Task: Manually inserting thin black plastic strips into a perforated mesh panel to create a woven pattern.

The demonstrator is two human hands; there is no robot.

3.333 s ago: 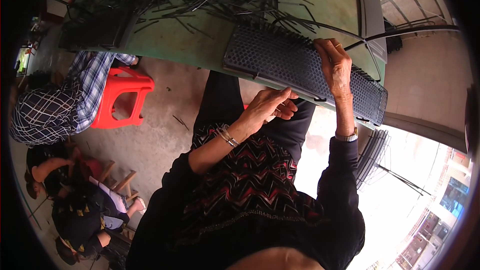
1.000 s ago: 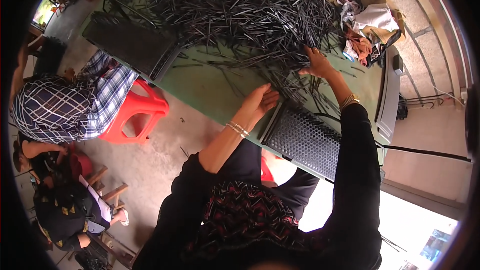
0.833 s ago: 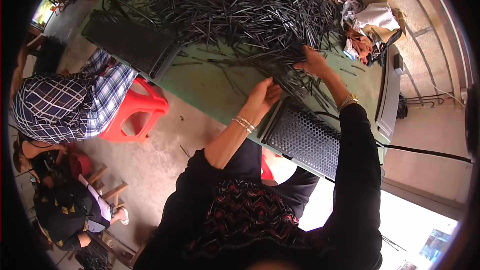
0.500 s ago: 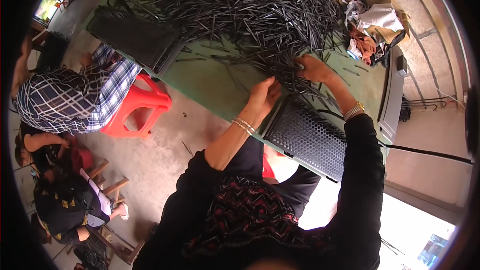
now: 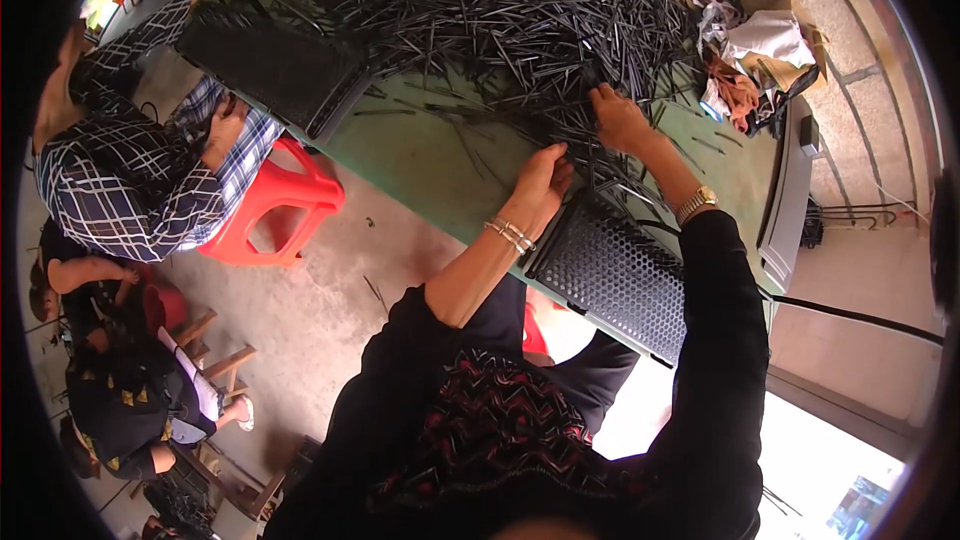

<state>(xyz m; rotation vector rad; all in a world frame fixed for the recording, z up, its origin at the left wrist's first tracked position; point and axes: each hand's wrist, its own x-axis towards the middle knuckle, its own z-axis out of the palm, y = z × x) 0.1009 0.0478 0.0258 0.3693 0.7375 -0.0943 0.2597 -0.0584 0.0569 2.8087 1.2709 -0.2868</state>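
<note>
A large heap of thin black plastic strips (image 5: 500, 10) covers the far part of the green table (image 5: 400, 165). At the heap's near edge my right hand (image 5: 622, 122) is closed, its fingertips among the strips; what they pinch is too small to make out. Just left of it and nearer to me, my left hand (image 5: 542, 178) has its fingers curled together beside the strips, and anything in them is hidden. In front of my hands, a black perforated tray (image 5: 615, 265) sits at the table's near edge.
Another dark tray (image 5: 270, 70) is at the table's left, by a co-worker in a plaid shirt (image 5: 140, 180) near a red plastic stool (image 5: 275, 205). Crumpled bags and cloths (image 5: 750, 70) lie at the right by the wall. A black cable (image 5: 860, 315) runs off rightward. Other people sit lower left.
My right hand has moved slightly away from me along the strips. My left hand has shifted a little right. The co-worker at the left now stretches an arm toward the heap.
</note>
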